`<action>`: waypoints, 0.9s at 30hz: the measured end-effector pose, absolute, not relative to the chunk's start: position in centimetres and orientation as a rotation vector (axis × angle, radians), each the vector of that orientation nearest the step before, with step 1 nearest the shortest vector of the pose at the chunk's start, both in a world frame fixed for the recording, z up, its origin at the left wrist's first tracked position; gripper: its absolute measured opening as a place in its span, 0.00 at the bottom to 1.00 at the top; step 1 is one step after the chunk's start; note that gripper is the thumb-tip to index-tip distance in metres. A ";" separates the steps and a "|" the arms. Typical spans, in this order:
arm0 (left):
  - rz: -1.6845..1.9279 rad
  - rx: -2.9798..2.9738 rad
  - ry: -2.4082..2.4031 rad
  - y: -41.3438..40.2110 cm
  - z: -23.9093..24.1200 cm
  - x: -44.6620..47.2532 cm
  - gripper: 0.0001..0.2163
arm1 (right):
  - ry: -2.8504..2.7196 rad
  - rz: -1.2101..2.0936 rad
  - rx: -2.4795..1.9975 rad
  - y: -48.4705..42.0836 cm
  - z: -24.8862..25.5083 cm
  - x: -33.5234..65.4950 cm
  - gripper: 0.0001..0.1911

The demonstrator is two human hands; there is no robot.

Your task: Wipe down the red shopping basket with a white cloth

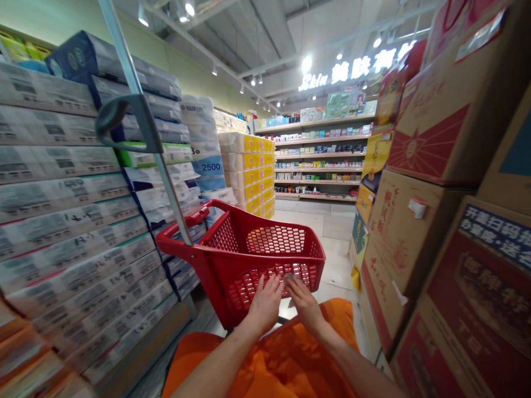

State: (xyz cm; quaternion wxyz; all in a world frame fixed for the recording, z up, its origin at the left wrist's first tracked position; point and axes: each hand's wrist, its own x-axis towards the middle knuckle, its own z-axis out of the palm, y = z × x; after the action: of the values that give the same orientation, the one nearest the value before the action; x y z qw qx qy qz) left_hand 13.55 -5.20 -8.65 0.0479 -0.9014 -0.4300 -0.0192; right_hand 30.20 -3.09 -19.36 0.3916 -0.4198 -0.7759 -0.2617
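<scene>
A red plastic shopping basket (232, 251) on wheels stands on the aisle floor in front of me, with nothing visible inside. Its metal pull handle (136, 119) rises up to the left. My left hand (265, 304) and my right hand (305, 301) meet at the basket's near wall, fingers stretched forward and close together. The fingertips of both hands touch a small grey thing (288, 276) at the basket's wall that I cannot make out. An orange garment (282, 359) covers my lap below the forearms.
Stacked tissue and toilet paper packs (74, 232) line the left side. Cardboard cartons (448, 221) are piled high on the right. Yellow-labelled packs (253, 171) and product shelves (319, 160) stand at the aisle's far end. Pale floor tiles (332, 232) run ahead.
</scene>
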 end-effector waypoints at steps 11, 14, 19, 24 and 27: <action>-0.105 -2.790 -1.118 -4.5 -8.9 16.6 0.26 | -1.756 -0.655 -1.202 -3.9 -21.3 35.0 0.26; -0.115 -2.796 -1.119 -4.4 -8.9 16.4 0.27 | -1.767 -0.592 -1.212 -4.8 -20.5 35.0 0.27; -0.139 -2.743 -1.154 -4.1 -8.6 15.7 0.27 | -1.613 -0.590 -1.113 -3.2 -14.8 35.4 0.28; -0.121 -2.708 -1.154 -3.8 -9.2 14.2 0.27 | -1.749 -0.626 -1.090 -2.9 -19.2 33.3 0.29; -0.118 -2.661 -1.159 -3.7 -9.4 13.2 0.28 | -1.862 -0.578 -1.062 -3.8 -19.6 31.2 0.29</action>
State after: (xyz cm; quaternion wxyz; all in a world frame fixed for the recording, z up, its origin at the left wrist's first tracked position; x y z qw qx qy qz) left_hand 13.17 -3.72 -9.39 0.1183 -0.9096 -0.3962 -0.0402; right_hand 31.24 -3.84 -19.59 0.4447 -0.4283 -0.7512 -0.2332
